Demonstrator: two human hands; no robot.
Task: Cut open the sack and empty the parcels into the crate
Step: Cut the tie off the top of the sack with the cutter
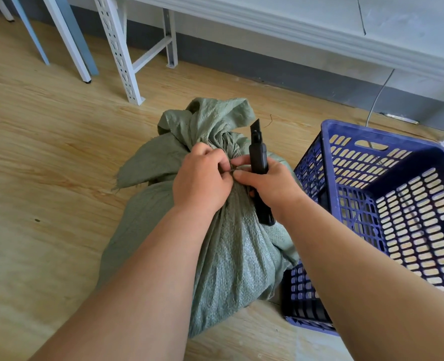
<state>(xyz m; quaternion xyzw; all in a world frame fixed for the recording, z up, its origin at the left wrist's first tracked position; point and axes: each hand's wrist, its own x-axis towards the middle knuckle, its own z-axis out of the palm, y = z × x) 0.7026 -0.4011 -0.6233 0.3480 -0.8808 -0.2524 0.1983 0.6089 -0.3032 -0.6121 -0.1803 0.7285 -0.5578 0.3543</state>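
While the green woven sack [231, 243] stands on the wooden floor [46, 157] in the middle of the view, both hands meet at its tied neck. Its gathered top flares out just beyond the hands, toward the far wall. The left hand [201, 178] has its fingers curled and pinches at the tie on the neck. The right hand [270, 182] grips a black knife [259, 173] in its palm, blade pointing up and away, while its thumb and forefinger reach in to the same tie, tips just beside the left hand's fingers. What the tie is made of is too small to tell. A blue slotted crate [387, 194] sits just right of the sack, touching its side, its mouth open upward. White rack legs [119, 48] stand far left by the wall.
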